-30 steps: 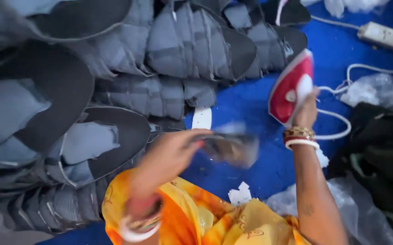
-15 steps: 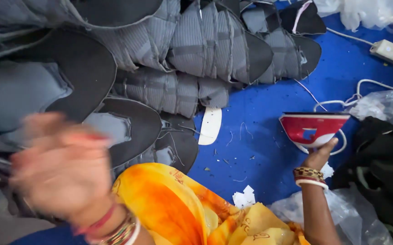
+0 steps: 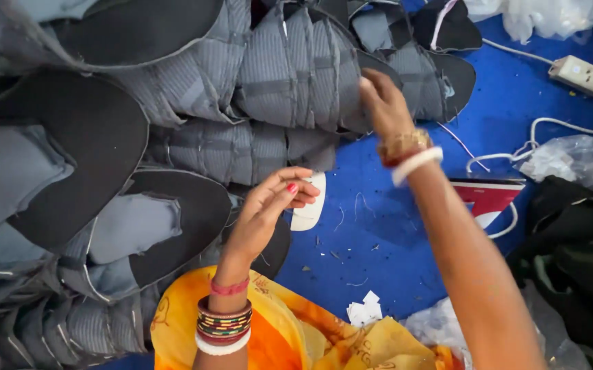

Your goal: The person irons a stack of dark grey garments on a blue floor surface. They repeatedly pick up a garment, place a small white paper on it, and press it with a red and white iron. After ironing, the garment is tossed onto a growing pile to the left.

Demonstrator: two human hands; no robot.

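My right hand (image 3: 381, 101) reaches up to the pile of grey striped shoe-upper pieces (image 3: 296, 68). Its fingertips rest on the edge of one piece, and I cannot see whether they grip it. My left hand (image 3: 269, 211) hovers lower in the middle with fingers loosely curled and apart, holding nothing. Its fingertips are beside a small white curved piece (image 3: 309, 205) lying on the blue surface (image 3: 379, 240). A red and white iron (image 3: 489, 199) lies to the right, partly hidden behind my right forearm.
Stacks of grey and black shoe pieces (image 3: 70, 171) fill the left and top. A white power strip (image 3: 592, 77) with cords lies top right. Clear plastic bags (image 3: 570, 159) and dark cloth (image 3: 577, 233) sit on the right. White paper scraps (image 3: 365, 310) lie near my orange garment (image 3: 289, 336).
My right hand let go of the iron and rose to the grey pile. My left hand swung back from the left to the middle, beside the white piece.
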